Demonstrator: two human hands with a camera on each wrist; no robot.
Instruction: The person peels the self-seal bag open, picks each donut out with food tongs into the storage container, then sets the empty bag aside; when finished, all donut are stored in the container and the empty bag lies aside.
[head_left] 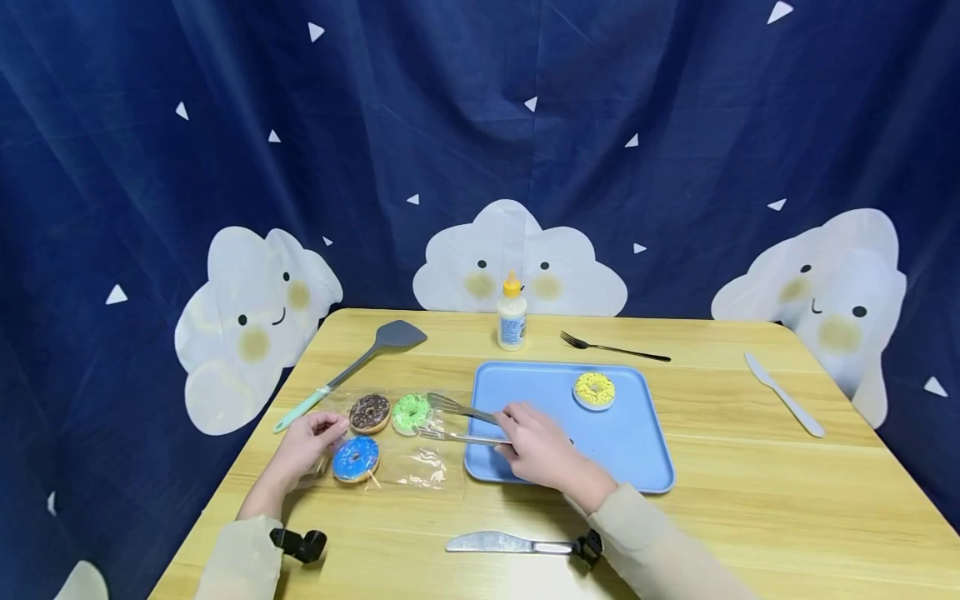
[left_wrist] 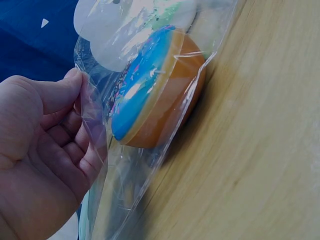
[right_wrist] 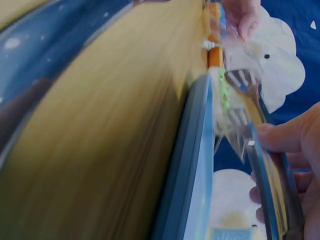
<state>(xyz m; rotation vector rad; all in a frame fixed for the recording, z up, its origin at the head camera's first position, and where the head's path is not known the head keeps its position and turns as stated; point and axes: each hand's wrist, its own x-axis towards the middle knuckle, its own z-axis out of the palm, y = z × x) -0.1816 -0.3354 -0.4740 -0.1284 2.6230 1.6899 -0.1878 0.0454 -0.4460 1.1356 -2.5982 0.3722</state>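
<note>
At the left, the fingers and thumb of my left hand (head_left: 303,446) pinch the edge of a clear plastic bag (head_left: 420,468). Inside lie a blue doughnut (head_left: 354,452), a chocolate doughnut (head_left: 362,410) and a green doughnut (head_left: 403,407). In the left wrist view, the film rises between the fingertips beside the blue doughnut. My right hand (head_left: 540,446) grips metal tongs (head_left: 468,410) over the left part of a blue tray (head_left: 622,468). The tongs' spread, slotted tips reach left to the green doughnut's edge. A yellow doughnut (head_left: 587,387) sits on the tray.
A spatula (head_left: 397,333) lies behind the bag. Behind the tray are a yellow-capped bottle (head_left: 512,325) and a black fork (head_left: 622,349). A white knife (head_left: 783,396) lies at the right, and a metal knife (head_left: 491,542) in front, near my right wrist.
</note>
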